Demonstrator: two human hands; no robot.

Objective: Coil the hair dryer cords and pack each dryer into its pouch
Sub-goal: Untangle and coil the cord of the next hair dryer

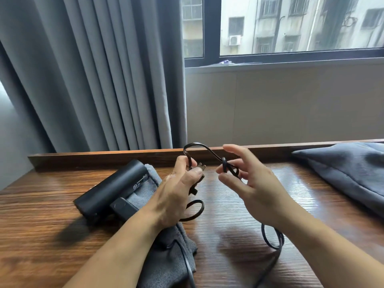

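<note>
A black hair dryer (112, 188) lies on a grey pouch (172, 252) at the left of the wooden table. Its black cord (204, 148) arches between my two hands above the table. My left hand (176, 194) pinches the cord at its plug end, the plug showing just past the thumb. My right hand (247, 183) pinches the cord between thumb and a finger, the other fingers spread. More cord loops hang below both hands and run to the near edge.
A second dark grey pouch (353, 173) lies at the table's right side. A raised wooden ledge (104, 157) borders the table's far edge. Grey curtains (93, 80) hang behind at left, and a window sits above the beige wall.
</note>
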